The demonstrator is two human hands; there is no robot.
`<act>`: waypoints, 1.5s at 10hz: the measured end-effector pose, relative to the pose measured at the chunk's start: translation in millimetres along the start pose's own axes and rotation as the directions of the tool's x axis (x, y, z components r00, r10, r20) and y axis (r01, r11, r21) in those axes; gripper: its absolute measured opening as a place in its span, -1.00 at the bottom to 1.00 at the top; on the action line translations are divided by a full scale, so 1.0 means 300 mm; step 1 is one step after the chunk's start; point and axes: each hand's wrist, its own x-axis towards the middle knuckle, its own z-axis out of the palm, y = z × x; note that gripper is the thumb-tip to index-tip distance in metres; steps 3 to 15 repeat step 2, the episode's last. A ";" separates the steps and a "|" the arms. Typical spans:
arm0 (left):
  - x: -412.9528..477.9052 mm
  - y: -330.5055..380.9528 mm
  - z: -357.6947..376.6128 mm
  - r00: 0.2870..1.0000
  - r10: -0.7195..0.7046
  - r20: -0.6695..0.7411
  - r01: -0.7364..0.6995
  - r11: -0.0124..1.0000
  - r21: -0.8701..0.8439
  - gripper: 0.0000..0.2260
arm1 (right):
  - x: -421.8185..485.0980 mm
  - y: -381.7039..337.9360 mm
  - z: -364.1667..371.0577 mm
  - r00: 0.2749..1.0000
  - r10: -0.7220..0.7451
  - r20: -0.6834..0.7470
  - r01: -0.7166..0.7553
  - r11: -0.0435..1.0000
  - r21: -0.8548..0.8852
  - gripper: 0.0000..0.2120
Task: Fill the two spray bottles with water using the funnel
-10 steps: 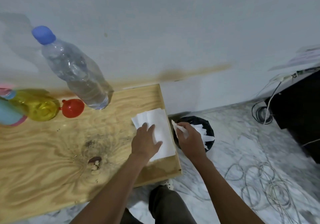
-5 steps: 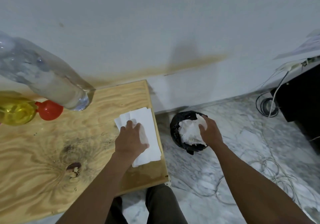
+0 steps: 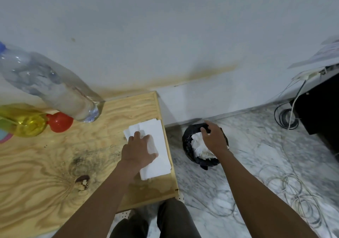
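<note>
A yellow spray bottle [image 3: 23, 123] lies at the left edge of the wooden table [image 3: 55, 173], its red cap [image 3: 60, 122] pointing right. A large clear water bottle [image 3: 49, 89] with a blue cap stands behind it. My left hand [image 3: 138, 150] rests flat on a stack of white paper tissues [image 3: 157, 146] near the table's right edge. My right hand [image 3: 213, 138] hovers with loose fingers over a black bin [image 3: 187, 142] on the floor, which holds crumpled white tissue [image 3: 199, 146]. No funnel is in view.
A pink and teal object [image 3: 4, 135] shows at the far left edge. A wet patch [image 3: 152, 190] darkens the table's near right corner. Cables [image 3: 286, 191] lie coiled on the marble floor, and a black cabinet [image 3: 321, 109] stands at the right.
My right hand carried a crumpled tissue off the table edge to the bin, let it go there, and now hovers with relaxed fingers. My left hand stayed on the tissue stack.
</note>
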 end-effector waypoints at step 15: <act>-0.027 -0.008 -0.213 0.992 0.077 -0.097 -0.111 0.905 -0.410 -0.42 | -0.095 -0.308 -0.044 0.973 -0.230 -0.010 0.231 0.972 0.053 -0.63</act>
